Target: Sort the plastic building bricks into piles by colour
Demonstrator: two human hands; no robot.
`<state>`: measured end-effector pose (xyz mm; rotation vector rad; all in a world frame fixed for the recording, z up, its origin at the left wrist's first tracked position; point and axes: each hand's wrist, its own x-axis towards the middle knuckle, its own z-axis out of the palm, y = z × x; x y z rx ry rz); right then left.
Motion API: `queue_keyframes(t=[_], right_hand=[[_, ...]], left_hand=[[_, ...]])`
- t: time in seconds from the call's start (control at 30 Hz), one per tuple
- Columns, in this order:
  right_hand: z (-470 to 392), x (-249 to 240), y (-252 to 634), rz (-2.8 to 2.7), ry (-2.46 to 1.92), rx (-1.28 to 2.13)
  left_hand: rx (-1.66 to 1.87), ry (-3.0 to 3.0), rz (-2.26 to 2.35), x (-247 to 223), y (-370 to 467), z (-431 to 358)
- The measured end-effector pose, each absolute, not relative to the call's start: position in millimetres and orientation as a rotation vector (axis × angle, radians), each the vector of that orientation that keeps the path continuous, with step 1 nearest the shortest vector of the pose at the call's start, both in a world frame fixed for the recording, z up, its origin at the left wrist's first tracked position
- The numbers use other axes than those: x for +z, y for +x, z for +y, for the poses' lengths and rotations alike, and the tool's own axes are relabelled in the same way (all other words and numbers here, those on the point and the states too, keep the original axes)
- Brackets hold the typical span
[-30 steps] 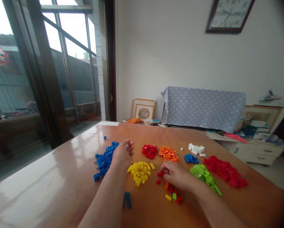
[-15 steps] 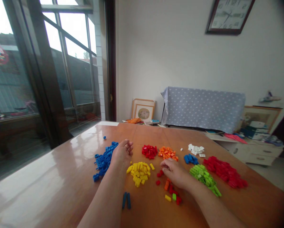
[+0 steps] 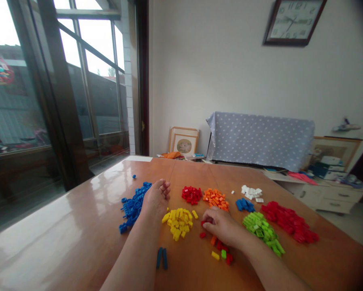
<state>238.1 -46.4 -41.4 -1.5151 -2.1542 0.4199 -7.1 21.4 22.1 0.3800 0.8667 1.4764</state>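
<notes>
My left hand [image 3: 156,199] is raised beside the pile of blue building blocks [image 3: 134,207], its fingers curled in; whether anything lies inside them is hidden. My right hand [image 3: 222,223] reaches down to the table, thumb and fingers closed round a red building block [image 3: 203,223] that is partly covered. A second small red piece [image 3: 202,235] lies just below the fingertips. Under the right wrist is a mixed group with an orange block [image 3: 213,240], red ones, a green block [image 3: 223,254] and a yellow block [image 3: 215,255]. Between the hands sits a yellow pile [image 3: 179,223].
On the brown table [image 3: 78,246] are a red pile [image 3: 191,195], an orange pile [image 3: 215,198], white pieces [image 3: 251,191], blue blocks [image 3: 245,205], a lime green pile [image 3: 263,230] and a larger red pile [image 3: 289,220]. Two dark blue strips [image 3: 162,258] lie near the front.
My right hand has moved slightly down and left, and its fingers have come over the red block. The left hand has stayed almost still.
</notes>
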Motion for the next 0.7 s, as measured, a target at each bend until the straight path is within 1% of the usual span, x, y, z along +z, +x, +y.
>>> queue_keyframes(t=[0.47,0.7], right_hand=[[-45.7,-41.2,237.6,-2.133,-1.494,0.374],[-37.0,-38.9,242.9,-1.979,-1.514,0.343]], left_hand=[[1.484,0.376,0.856,18.5,-8.5,26.3],[1.495,0.333,0.828,19.4,-14.0,26.1]])
